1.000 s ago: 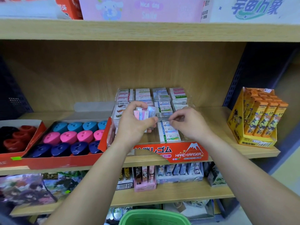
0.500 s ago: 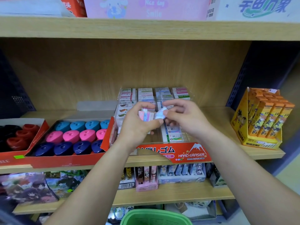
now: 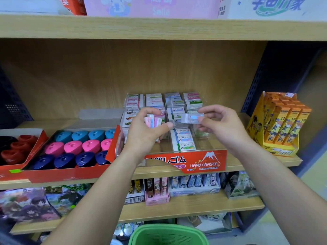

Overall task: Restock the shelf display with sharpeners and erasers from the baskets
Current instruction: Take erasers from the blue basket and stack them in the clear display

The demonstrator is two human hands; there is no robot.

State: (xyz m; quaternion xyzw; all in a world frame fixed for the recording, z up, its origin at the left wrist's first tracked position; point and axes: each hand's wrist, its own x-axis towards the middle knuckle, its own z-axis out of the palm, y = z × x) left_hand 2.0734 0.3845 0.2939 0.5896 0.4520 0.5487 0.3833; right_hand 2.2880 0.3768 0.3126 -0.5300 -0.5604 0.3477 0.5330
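Note:
My left hand point(image 3: 145, 131) grips a small bunch of wrapped erasers point(image 3: 153, 121), pink and white, above the clear eraser display case point(image 3: 203, 156) with its red "Hard Eraser" front. My right hand point(image 3: 221, 124) pinches a single wrapped eraser point(image 3: 192, 118) by its end, held flat over the case's middle compartments. Rows of erasers point(image 3: 183, 138) fill the case. To the left, a red tray point(image 3: 58, 172) holds teal, pink and navy sharpeners point(image 3: 72, 146).
A second red tray point(image 3: 10, 170) with red and black sharpeners sits far left. An orange box of cartoon packs point(image 3: 279, 126) stands at the right. A green basket point(image 3: 168, 235) is below, near my body. The lower shelf point(image 3: 185, 207) carries card packs.
My right hand reached to the bunch in my left hand, pulled one eraser out and drew it off to the right. The left hand stayed roughly in place.

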